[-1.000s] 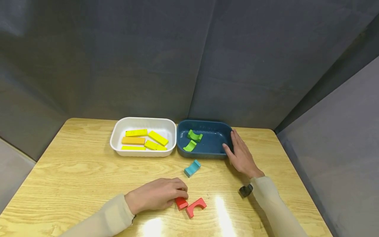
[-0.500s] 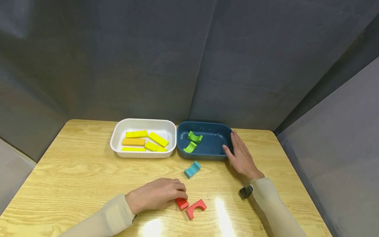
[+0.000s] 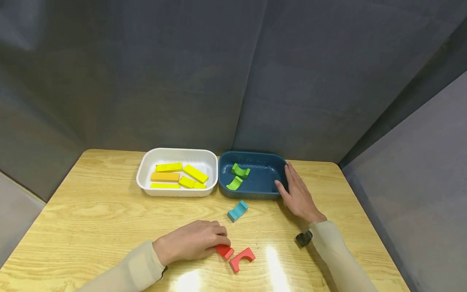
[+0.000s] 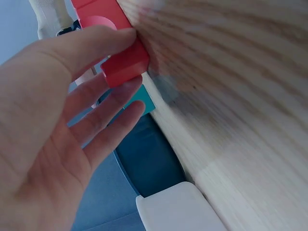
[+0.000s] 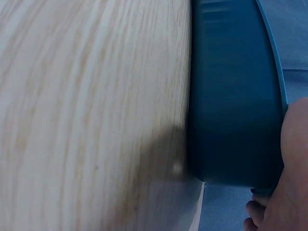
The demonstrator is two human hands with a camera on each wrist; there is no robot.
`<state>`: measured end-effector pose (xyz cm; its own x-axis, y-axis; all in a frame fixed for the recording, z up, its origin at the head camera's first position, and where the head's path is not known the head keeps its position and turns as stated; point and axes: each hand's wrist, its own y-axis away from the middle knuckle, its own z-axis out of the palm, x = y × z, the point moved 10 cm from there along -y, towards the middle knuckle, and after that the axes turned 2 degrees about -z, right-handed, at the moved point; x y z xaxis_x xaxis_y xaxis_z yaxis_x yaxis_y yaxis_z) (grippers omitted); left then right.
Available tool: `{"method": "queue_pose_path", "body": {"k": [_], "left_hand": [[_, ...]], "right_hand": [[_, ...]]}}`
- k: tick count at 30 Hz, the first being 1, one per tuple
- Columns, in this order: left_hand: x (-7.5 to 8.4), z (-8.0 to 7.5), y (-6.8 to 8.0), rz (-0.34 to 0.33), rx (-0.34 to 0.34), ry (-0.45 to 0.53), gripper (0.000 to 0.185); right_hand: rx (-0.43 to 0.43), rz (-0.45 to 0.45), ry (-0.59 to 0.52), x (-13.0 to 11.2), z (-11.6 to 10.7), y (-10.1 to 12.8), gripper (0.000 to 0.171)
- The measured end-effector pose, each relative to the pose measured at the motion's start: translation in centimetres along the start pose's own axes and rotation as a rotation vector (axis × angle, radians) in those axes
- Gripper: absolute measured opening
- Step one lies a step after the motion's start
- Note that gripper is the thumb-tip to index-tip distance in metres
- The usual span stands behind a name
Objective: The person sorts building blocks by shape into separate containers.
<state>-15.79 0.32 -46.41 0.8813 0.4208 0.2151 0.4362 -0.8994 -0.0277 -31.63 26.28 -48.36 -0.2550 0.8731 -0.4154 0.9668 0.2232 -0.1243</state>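
Note:
My left hand (image 3: 221,242) lies on the wooden table (image 3: 91,211) near its front edge and pinches a small red block (image 3: 225,251) between thumb and fingers; the left wrist view shows the red block (image 4: 126,65) under my fingertips (image 4: 122,36). A red arch block (image 3: 242,258) lies just right of it. A light blue curved block (image 3: 237,211) sits further back. My right hand (image 3: 285,178) rests with straight fingers against the right end of the dark blue tray (image 3: 255,194), thumb at its rim. Two green curved blocks (image 3: 240,170) lie inside that tray.
A white tray (image 3: 177,192) left of the blue one holds several yellow bars and an orange bar (image 3: 165,177). Grey fabric walls close in the table at the back and right. The right wrist view shows the blue tray's wall (image 5: 236,96) close by.
Both hands stay where they were, the left on the red block, the right at the blue tray. Only the head view has shifted slightly.

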Motion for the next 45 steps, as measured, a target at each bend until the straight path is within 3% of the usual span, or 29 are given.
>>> {"method": "queue_pose_path", "body": {"k": [9,26,45], "left_hand": [[-0.3,-0.2,0.5,-0.019,0.019,0.065,0.027],[-1.5,-0.9,1.1,-0.094,0.071,0.055,0.031],[-3.3,-4.0,0.1,-0.241,0.219,0.08,0.038]], "right_hand": [[-0.003,-0.002,0.001,0.0,0.1,0.0,0.083],[-0.006,-0.005,-0.008,0.2,0.3,0.0,0.083],[0.002,-0.01,-0.016,0.1,0.2,0.1,0.083]]}}
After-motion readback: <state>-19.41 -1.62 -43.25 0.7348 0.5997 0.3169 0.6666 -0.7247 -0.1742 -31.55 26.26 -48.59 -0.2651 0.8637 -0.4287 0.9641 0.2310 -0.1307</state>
